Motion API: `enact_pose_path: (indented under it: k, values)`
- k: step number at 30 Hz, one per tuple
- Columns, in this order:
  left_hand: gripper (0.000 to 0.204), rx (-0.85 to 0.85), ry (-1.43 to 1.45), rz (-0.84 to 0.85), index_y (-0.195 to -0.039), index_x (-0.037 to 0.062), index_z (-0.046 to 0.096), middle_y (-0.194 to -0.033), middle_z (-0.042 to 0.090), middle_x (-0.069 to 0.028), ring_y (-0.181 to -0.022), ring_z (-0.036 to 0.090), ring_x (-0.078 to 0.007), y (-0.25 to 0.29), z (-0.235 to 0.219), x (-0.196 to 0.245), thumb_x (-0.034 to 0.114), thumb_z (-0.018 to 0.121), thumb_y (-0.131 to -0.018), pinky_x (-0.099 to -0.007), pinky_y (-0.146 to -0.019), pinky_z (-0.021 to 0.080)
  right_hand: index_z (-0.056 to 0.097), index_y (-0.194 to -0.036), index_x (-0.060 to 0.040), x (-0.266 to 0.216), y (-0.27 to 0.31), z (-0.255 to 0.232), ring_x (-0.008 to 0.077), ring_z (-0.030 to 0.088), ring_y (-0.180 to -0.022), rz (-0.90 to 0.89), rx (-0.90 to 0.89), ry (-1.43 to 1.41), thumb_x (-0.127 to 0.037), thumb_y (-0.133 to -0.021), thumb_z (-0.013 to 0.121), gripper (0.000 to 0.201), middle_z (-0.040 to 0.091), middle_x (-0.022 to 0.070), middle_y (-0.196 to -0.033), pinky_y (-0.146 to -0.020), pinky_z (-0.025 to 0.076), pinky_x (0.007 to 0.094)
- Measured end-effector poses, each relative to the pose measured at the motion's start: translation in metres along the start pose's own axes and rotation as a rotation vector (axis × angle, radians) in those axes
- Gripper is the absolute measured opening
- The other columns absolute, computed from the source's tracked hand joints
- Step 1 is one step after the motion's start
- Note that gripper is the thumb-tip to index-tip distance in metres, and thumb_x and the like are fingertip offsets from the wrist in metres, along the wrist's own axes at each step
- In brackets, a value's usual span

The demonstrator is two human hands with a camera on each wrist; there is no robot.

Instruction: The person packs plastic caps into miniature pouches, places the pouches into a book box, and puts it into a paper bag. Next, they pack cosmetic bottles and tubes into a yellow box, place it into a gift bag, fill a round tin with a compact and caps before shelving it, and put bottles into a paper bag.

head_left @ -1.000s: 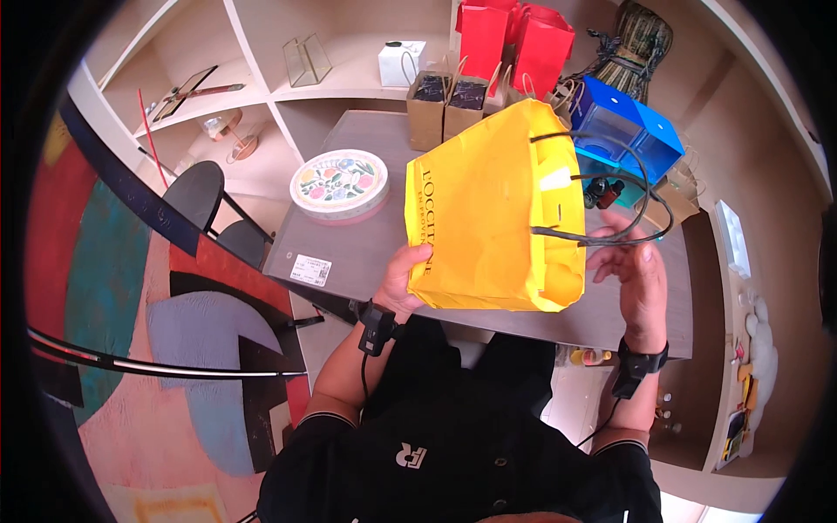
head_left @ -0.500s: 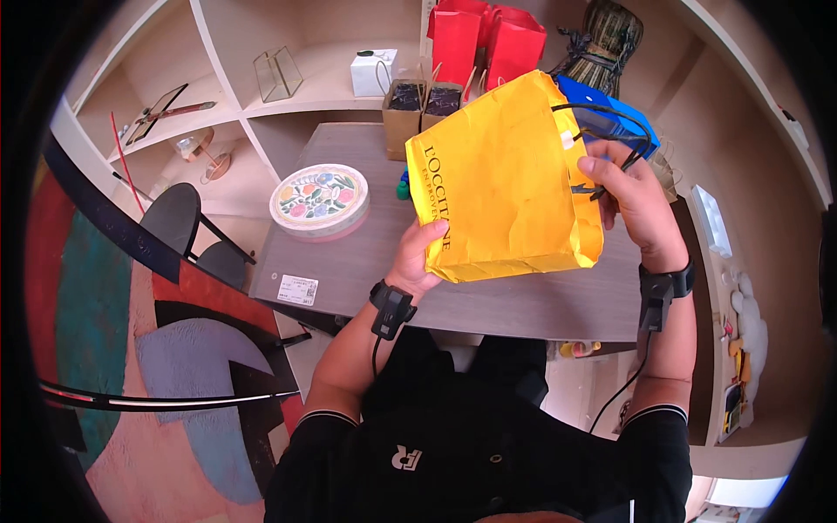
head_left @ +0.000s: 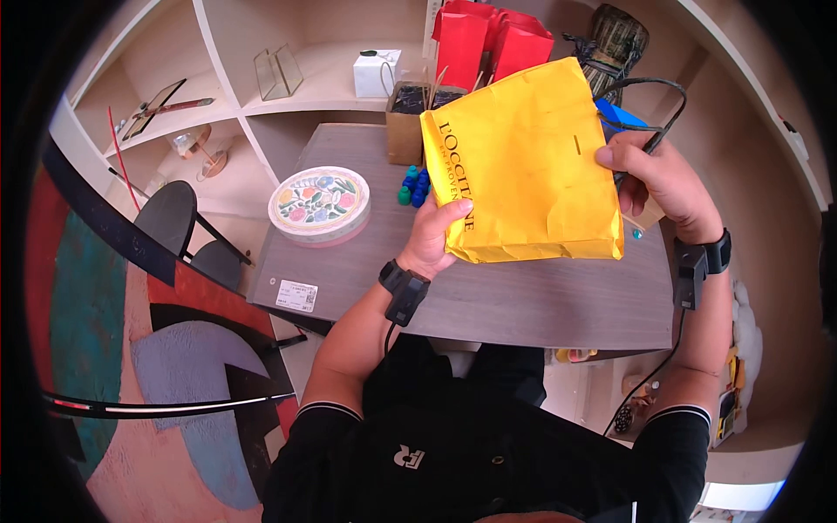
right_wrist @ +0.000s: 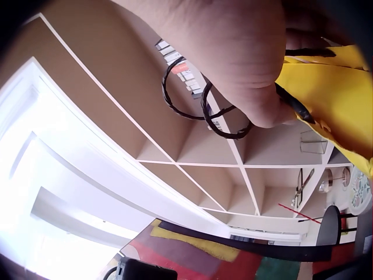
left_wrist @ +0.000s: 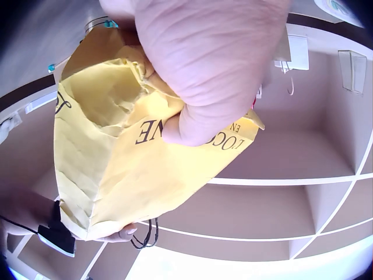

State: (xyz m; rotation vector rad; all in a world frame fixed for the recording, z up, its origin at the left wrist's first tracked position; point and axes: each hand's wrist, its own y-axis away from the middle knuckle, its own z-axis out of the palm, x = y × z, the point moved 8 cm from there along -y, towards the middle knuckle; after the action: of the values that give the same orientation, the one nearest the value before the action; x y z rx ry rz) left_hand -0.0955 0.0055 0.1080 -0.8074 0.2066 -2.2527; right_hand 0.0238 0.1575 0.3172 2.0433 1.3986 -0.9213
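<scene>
A yellow paper bag [head_left: 532, 166] with dark printed lettering is held above the grey table [head_left: 384, 288], tilted so that its handle side faces right. My left hand [head_left: 433, 234] grips the bag's left end, thumb over the printed face; in the left wrist view the thumb presses beside the letters and the bag's folded end shows. At the opposite end, my right hand [head_left: 660, 180] pinches the top edge by the dark cord handles [head_left: 647, 81], thumb on the near face. The cord loops stand out past that hand in the right wrist view. The inside of the bag is hidden.
An oval flower-patterned box [head_left: 319, 206] sits on the table at left. Small blue and green pieces [head_left: 418, 187] lie behind the left hand. Brown paper bags [head_left: 404, 138] and red bags [head_left: 520, 48] stand at the back, with a blue box [head_left: 621, 115] partly hidden behind the yellow bag.
My right hand has gone from loose fingers beside the handles to pinching the bag's top edge. The bag has risen and shifted right, uncovering the small blue and green pieces.
</scene>
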Motion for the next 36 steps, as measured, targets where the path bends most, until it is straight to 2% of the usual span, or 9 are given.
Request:
enact_pose_path:
  k: [7,14,17,23,25,30,32,34,36]
  values:
    - [0.056,0.018,0.025,-0.019,-0.144,0.0039,0.045,-0.135,0.061,-0.0139,-0.121,0.063,-0.0257,-0.008,-0.004,-0.001,0.005,0.064,-0.091,-0.0398,-0.102,0.054,0.073,-0.08,-0.0029,-0.004,-0.014,0.008,0.0061,0.057,-0.046,0.013,-0.036,0.02,-0.044,-0.085,0.077,0.042,0.068,0.001,-0.067,-0.042,0.043,0.0194]
    - [0.054,-0.044,0.192,-0.135,-0.144,0.004,0.045,-0.136,0.061,-0.0153,-0.117,0.066,-0.0259,-0.011,-0.018,-0.009,0.008,0.063,-0.093,-0.0403,-0.1,0.055,0.073,-0.082,-0.0005,0.014,-0.036,0.017,0.0083,0.062,-0.061,-0.141,-0.05,-0.163,-0.022,-0.091,0.073,0.023,0.069,0.0022,-0.073,-0.059,0.049,0.0231]
    - [0.057,-0.069,0.264,-0.213,-0.146,0.0058,0.045,-0.138,0.061,-0.0142,-0.12,0.064,-0.027,-0.01,-0.025,-0.015,0.019,0.066,-0.094,-0.0428,-0.1,0.055,0.072,-0.084,0.0014,0.002,-0.03,0.027,0.01,0.064,-0.065,-0.147,0.038,-0.343,-0.017,-0.091,0.071,0.02,0.071,0.0038,-0.078,-0.062,0.05,0.0238]
    - [0.086,-0.024,0.471,-0.123,-0.15,0.0114,0.042,-0.148,0.052,-0.0136,-0.126,0.059,-0.0316,-0.02,-0.009,0.002,0.073,0.052,-0.091,-0.05,-0.095,0.055,0.071,-0.092,0.0029,-0.033,-0.03,0.001,0.016,0.07,-0.068,-0.199,0.254,-0.51,-0.017,-0.087,0.069,0.02,0.074,0.0104,-0.084,-0.068,0.055,0.0258]
    - [0.099,-0.257,0.468,-0.173,-0.151,0.0113,0.041,-0.146,0.052,-0.0161,-0.121,0.06,-0.035,-0.023,-0.003,-0.004,0.086,0.039,-0.086,-0.0539,-0.088,0.056,0.07,-0.102,0.0033,-0.05,-0.034,-0.008,0.0183,0.072,-0.074,-0.193,0.392,-0.545,-0.019,-0.087,0.07,0.027,0.074,0.0114,-0.089,-0.071,0.058,0.0275]
    - [0.086,-0.303,0.343,-0.455,-0.14,0.0049,0.05,-0.125,0.063,-0.0178,-0.106,0.067,-0.0331,-0.003,-0.025,-0.073,0.077,0.037,-0.094,-0.0492,-0.079,0.059,0.06,-0.129,0.0008,-0.101,-0.112,-0.046,0.0226,0.074,-0.095,-0.28,0.301,-0.431,-0.033,-0.089,0.074,0.055,0.072,0.0159,-0.115,-0.086,0.059,0.0316]
    - [0.078,-0.36,0.172,-0.555,-0.124,0.0033,0.059,-0.115,0.067,-0.0149,-0.099,0.069,-0.0278,0.008,-0.03,-0.096,0.074,0.041,-0.095,-0.041,-0.073,0.059,0.062,-0.127,0.0019,-0.129,-0.153,-0.034,0.0223,0.074,-0.095,-0.338,0.221,-0.437,-0.033,-0.088,0.075,0.054,0.073,0.015,-0.114,-0.086,0.059,0.0312]
    - [0.072,-0.374,0.141,-0.591,-0.117,0.0038,0.061,-0.108,0.068,-0.0132,-0.095,0.069,-0.0249,0.014,-0.04,-0.109,0.07,0.042,-0.096,-0.0383,-0.07,0.058,0.066,-0.106,-0.0041,-0.185,-0.163,-0.001,0.0182,0.07,-0.083,-0.77,0.253,-0.442,-0.021,-0.09,0.063,0.023,0.071,0.0077,-0.092,-0.077,0.058,0.0315]
    - [0.066,-0.39,0.102,-0.631,-0.11,0.0043,0.063,-0.102,0.07,-0.0114,-0.09,0.069,-0.022,0.016,-0.052,-0.119,0.066,0.043,-0.098,-0.0357,-0.068,0.057,0.059,-0.114,0.0021,-0.203,-0.222,0.011,0.0205,0.07,-0.095,-0.672,-0.042,-0.536,-0.01,-0.092,0.058,0.024,0.07,0.0127,-0.104,-0.086,0.059,0.0345]
